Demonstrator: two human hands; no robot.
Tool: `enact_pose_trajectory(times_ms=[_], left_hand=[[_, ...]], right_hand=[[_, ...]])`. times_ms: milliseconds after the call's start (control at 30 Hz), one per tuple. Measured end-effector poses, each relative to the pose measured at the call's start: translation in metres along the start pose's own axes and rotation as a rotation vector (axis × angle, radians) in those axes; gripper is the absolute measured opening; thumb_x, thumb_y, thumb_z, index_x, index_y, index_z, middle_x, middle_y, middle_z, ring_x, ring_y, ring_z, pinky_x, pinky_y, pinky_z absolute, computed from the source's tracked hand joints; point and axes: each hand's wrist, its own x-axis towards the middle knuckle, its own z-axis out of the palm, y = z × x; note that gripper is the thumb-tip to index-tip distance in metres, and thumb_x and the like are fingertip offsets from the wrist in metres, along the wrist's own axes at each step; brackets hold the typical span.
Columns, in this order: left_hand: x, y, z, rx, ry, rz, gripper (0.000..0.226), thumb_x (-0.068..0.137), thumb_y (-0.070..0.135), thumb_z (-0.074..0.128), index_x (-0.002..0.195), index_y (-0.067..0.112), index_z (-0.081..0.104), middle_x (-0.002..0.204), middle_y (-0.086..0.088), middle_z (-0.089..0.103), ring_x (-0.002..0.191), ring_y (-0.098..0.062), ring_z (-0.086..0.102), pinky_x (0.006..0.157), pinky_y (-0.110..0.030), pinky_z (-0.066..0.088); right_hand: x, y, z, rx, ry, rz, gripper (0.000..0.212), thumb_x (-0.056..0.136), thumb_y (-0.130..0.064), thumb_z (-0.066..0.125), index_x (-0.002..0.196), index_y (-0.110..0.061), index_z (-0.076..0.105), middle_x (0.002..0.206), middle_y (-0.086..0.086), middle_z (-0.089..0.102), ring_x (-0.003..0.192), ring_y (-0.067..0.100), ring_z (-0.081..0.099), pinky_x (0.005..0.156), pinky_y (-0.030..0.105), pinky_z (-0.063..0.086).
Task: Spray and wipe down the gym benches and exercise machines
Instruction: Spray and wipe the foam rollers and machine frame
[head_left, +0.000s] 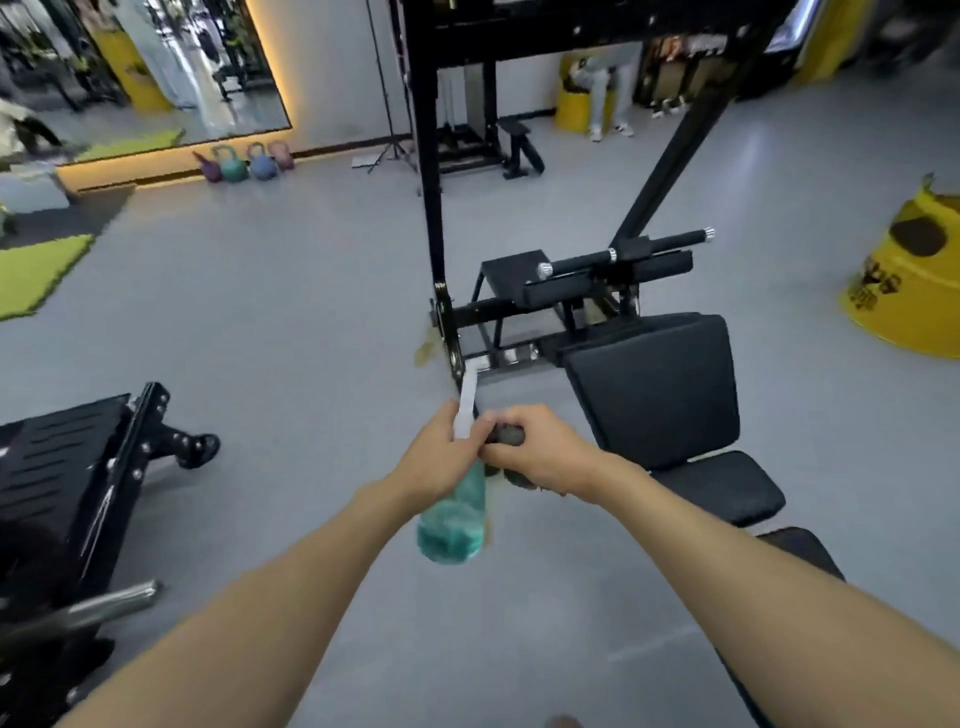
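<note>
Ahead of us rises the black machine frame (430, 208), its padded bench (660, 384) low on our right. Over the grey floor (291, 332), just left of the bench, our left hand (441, 460) grips the teal spray bottle (454, 525) by its neck. Our right hand (543, 452) clutches a dark cloth (510, 435) beside the white nozzle (465, 410).

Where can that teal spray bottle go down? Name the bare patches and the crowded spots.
Bare grey floor lies between the black slatted footplate machine and the black upright frame post; more lies beside the yellow drum. Crowded: the black padded bench and black roller bars beyond it.
</note>
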Motion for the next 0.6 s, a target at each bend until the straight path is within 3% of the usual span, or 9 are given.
enact_pose_trajectory(times_ms=[67,167,267,333,500,600], left_hand=[[0.05,0.002,0.0,0.05,-0.055,0.014,0.029,0.1,0.049,0.049,0.108,0.021,0.055,0.097,0.004,0.063,0.089,-0.015,0.06,0.076,-0.029,0.046],[0.131,0.004,0.007,0.104,-0.142,0.055,0.024,0.101,0.049,0.047,0.092,0.026,0.052,0.082,0.003,0.059,0.075,-0.016,0.055,0.072,-0.034,0.046],[0.215,-0.005,0.018,0.098,-0.141,0.048,0.029,0.1,0.043,0.047,0.088,0.018,0.052,0.072,0.002,0.054,0.066,-0.016,0.049,0.068,-0.037,0.046],[0.274,-0.018,0.03,0.092,-0.118,0.018,0.027,0.099,0.044,0.047,0.083,0.022,0.05,0.068,0.004,0.053,0.062,-0.015,0.048,0.065,-0.037,0.045],[0.412,-0.08,0.067,0.191,-0.148,0.034,0.017,0.095,0.046,0.046,0.087,0.031,0.049,0.079,0.006,0.061,0.073,-0.017,0.058,0.076,-0.043,0.052],[0.49,-0.128,0.094,0.243,-0.14,0.076,0.019,0.09,0.049,0.044,0.086,0.031,0.048,0.078,0.005,0.063,0.073,-0.017,0.059,0.073,-0.044,0.052]], right_hand=[[0.031,0.01,-0.024,-0.004,0.117,0.061,0.013,0.094,-0.006,0.06,0.082,-0.011,0.058,0.054,0.002,0.046,0.038,0.009,0.041,0.036,0.016,0.029],[0.092,0.033,-0.062,0.018,0.249,0.135,0.007,0.093,-0.012,0.063,0.09,-0.006,0.063,0.06,0.004,0.052,0.044,0.013,0.046,0.041,0.02,0.037],[0.166,0.062,-0.098,0.063,0.329,0.179,0.009,0.094,-0.013,0.063,0.095,-0.004,0.065,0.064,0.005,0.054,0.043,0.01,0.047,0.043,0.021,0.039],[0.222,0.084,-0.121,0.064,0.369,0.194,0.008,0.093,-0.015,0.064,0.092,-0.007,0.064,0.064,0.004,0.055,0.042,0.01,0.049,0.043,0.021,0.04],[0.36,0.158,-0.152,-0.002,0.585,0.225,0.007,0.091,-0.019,0.064,0.084,-0.019,0.066,0.07,0.0,0.065,0.053,0.011,0.057,0.051,0.026,0.047],[0.439,0.21,-0.159,-0.072,0.712,0.228,0.006,0.09,-0.02,0.062,0.087,-0.024,0.066,0.084,0.0,0.066,0.068,0.015,0.061,0.058,0.027,0.049]])
